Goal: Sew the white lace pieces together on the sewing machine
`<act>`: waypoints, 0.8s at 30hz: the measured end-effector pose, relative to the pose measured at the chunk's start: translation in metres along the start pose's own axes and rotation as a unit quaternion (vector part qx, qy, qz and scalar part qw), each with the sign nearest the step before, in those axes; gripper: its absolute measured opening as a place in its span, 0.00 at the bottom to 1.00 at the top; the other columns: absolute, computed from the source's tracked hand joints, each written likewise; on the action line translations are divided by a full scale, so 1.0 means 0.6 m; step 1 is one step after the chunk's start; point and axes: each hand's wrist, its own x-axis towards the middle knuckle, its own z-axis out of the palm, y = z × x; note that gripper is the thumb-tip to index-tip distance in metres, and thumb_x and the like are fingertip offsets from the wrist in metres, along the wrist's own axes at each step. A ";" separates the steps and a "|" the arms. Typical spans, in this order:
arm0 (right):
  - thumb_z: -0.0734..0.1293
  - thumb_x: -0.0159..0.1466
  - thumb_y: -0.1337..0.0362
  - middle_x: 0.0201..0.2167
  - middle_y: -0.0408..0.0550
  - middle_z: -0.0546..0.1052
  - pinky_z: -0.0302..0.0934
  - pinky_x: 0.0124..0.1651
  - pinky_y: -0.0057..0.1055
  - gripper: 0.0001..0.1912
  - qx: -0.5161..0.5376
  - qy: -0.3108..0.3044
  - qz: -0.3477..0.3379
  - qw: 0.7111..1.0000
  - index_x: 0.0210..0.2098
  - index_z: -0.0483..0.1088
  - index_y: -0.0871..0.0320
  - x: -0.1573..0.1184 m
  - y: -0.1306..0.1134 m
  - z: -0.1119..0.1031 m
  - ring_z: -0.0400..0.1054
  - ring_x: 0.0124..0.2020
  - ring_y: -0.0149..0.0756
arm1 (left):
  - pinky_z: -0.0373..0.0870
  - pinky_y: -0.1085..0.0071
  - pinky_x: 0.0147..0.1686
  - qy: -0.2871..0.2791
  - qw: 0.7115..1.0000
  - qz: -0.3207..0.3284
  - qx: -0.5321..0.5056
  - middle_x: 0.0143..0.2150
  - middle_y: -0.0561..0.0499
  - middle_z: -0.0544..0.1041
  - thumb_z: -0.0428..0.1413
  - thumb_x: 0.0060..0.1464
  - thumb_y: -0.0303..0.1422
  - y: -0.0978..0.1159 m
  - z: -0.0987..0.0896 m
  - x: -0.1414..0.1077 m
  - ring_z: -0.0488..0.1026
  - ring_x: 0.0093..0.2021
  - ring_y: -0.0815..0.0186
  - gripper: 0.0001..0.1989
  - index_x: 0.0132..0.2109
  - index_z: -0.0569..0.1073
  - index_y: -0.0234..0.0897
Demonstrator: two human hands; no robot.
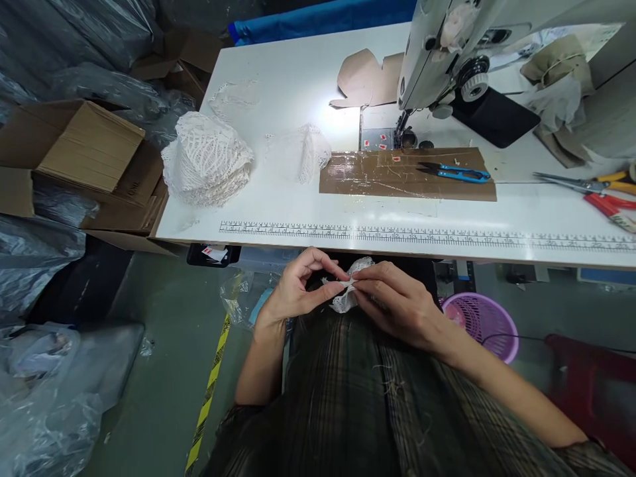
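Both hands met over the lap below the desk (278, 66) edge in the head view: left hand (293, 291) and right hand (397, 305) each had a closed fingertip grip on the small lace piece (348, 286), pinching it between them, well apart from the lace stack (206, 159) and blue snips (454, 173) on top. Doing this well probably meant keeping pinches close together, lace taut and flat, edges aligned. Lace's long axis looked to run roughly toward and away from the person, far end toward the desk, though bunching made it hard to tell.
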 end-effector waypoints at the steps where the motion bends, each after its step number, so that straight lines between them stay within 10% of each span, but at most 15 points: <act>1: 0.64 0.66 0.73 0.39 0.56 0.76 0.71 0.42 0.39 0.08 0.008 -0.002 0.007 1.000 0.44 0.70 0.60 0.000 0.000 0.000 0.72 0.42 0.42 | 0.72 0.57 0.52 -0.001 1.000 0.005 0.007 0.34 0.50 0.80 0.65 0.52 0.31 -0.002 0.001 0.000 0.78 0.37 0.64 0.13 0.40 0.68 0.37; 12: 0.67 0.62 0.69 0.36 0.49 0.78 0.67 0.41 0.33 0.03 0.239 0.004 0.225 0.945 0.36 0.74 0.57 0.000 0.008 0.000 0.73 0.38 0.35 | 0.75 0.72 0.35 0.153 0.980 0.087 0.096 0.33 0.52 0.78 0.64 0.50 0.25 -0.021 0.026 -0.008 0.77 0.33 0.69 0.15 0.42 0.67 0.37; 24: 0.68 0.61 0.66 0.36 0.48 0.79 0.67 0.42 0.35 0.02 0.271 0.023 0.322 0.907 0.34 0.73 0.57 0.007 0.011 0.008 0.73 0.38 0.37 | 0.74 0.60 0.41 -0.005 0.976 0.166 0.141 0.43 0.43 0.78 0.57 0.56 0.32 -0.017 0.004 0.004 0.77 0.43 0.59 0.07 0.43 0.75 0.37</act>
